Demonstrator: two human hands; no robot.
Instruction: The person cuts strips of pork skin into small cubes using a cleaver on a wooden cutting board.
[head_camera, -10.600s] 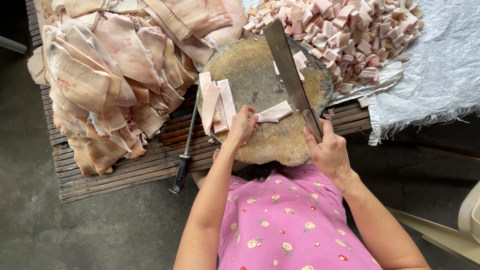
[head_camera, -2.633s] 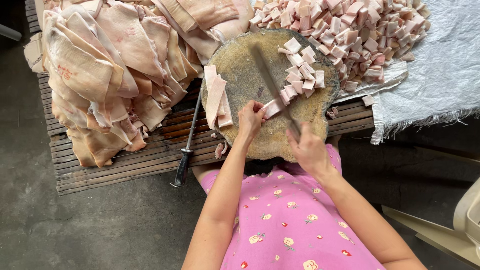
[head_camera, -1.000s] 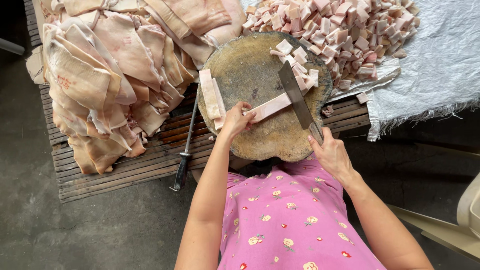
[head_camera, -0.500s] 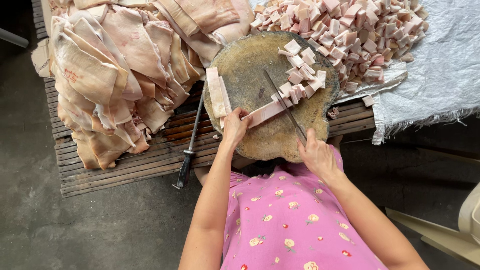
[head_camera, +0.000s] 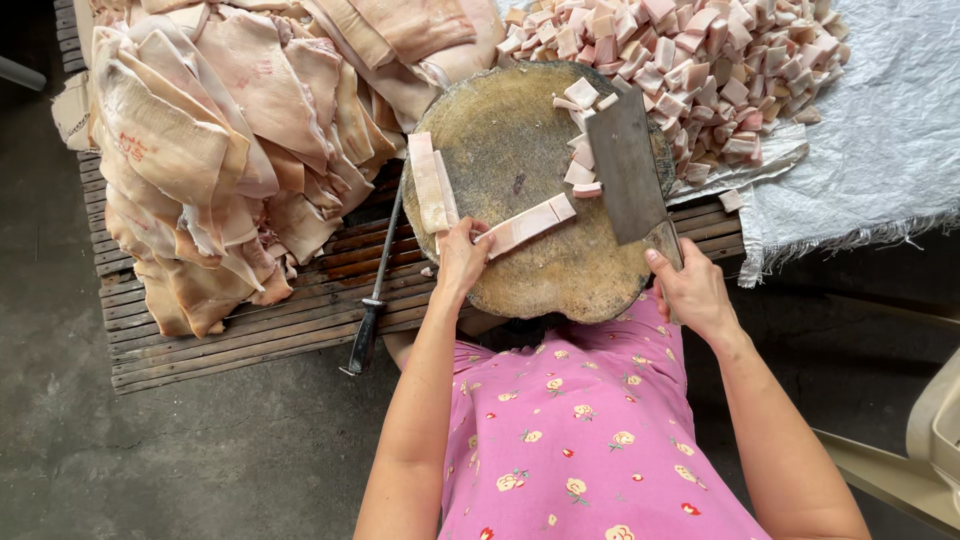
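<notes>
A: What do the hands have?
B: Left hand (head_camera: 462, 255) pins the strip (head_camera: 530, 223) at the block's (head_camera: 520, 130) centre, fingers curled, steadying it. Right hand (head_camera: 690, 290) is closed round the cleaver (head_camera: 628, 165), blade flat at two o'clock beside cut cubes (head_camera: 580, 175).

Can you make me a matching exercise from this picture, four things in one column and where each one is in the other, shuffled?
Things:
1. cleaver
2. meat strip
3. sharpening steel
4. cut cubes pile

Places:
A. on the slatted pallet, left of the round board
B. in the right hand, blade over the board
C. on the white sheet, beyond the board
D. under the left hand, on the board

Pairs: 1-B, 2-D, 3-A, 4-C
</notes>
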